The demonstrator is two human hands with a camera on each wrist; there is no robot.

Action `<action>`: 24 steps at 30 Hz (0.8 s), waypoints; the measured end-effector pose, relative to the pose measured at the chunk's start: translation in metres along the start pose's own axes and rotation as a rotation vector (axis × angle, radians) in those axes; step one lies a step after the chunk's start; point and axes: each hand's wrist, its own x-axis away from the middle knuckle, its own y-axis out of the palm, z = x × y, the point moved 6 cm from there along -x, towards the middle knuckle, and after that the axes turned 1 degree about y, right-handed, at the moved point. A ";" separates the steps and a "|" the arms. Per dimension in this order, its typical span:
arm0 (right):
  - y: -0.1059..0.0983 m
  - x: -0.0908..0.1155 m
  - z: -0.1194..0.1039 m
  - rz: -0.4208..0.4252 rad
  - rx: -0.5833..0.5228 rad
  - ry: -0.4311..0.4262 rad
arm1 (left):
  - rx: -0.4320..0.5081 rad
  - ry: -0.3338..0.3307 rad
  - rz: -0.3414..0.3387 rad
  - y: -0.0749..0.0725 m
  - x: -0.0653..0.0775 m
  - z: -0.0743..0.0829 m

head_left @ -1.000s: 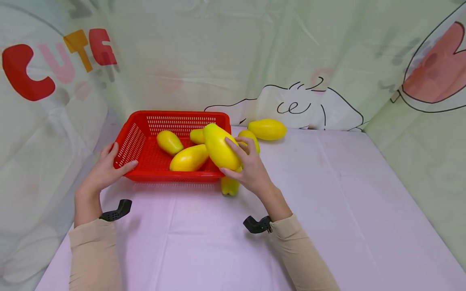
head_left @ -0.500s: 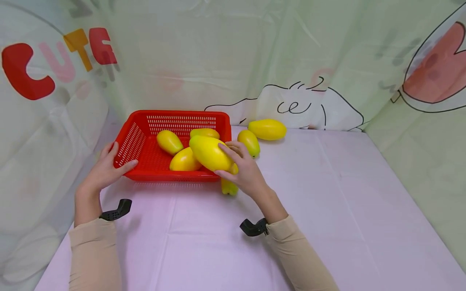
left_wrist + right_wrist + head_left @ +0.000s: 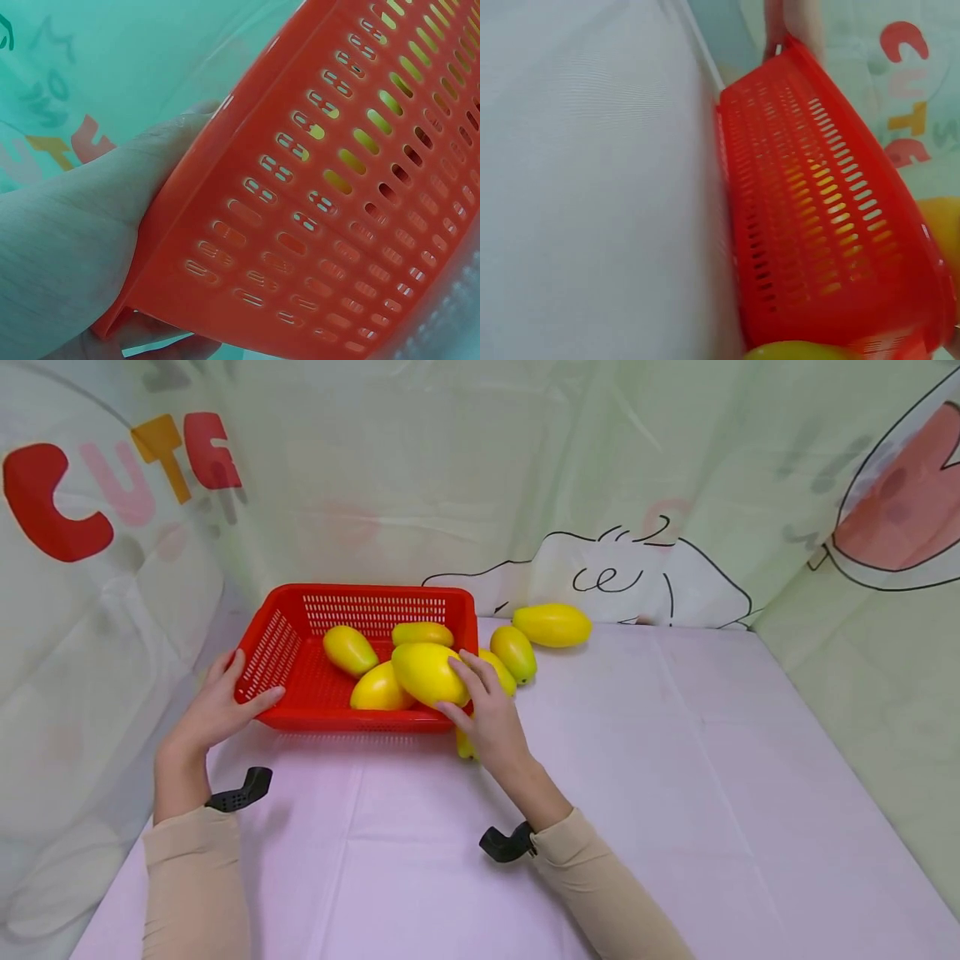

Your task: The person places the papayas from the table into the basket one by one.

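My left hand (image 3: 213,710) grips the left end of a red perforated plastic basket (image 3: 330,720), thumb over its rim. In the left wrist view that hand holds the basket's corner, and yellow shows through the slots of the wall (image 3: 247,232). My right hand (image 3: 491,722) holds a yellow papaya (image 3: 423,672) between thumb and fingers, low over the basket's right end. Its lower side overlaps another papaya (image 3: 378,687) lying inside. Two more papayas rest in the basket, one toward the left (image 3: 349,650) and one at the back (image 3: 422,633).
Right of the basket on the pale cloth-covered table (image 3: 637,793) lie several more papayas, one at the back (image 3: 553,625) and another nearer (image 3: 513,653). One by the front right corner (image 3: 465,745) is mostly hidden. A printed curtain (image 3: 375,485) stands behind.
My right hand has moved left and down, bringing the papaya from over the basket's right rim lower into its right end and turning it flatter. The left hand has kept its grip on the basket.
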 end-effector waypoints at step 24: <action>0.029 0.007 -0.001 -0.136 0.338 -0.102 | 0.000 -0.002 0.008 -0.001 -0.002 -0.001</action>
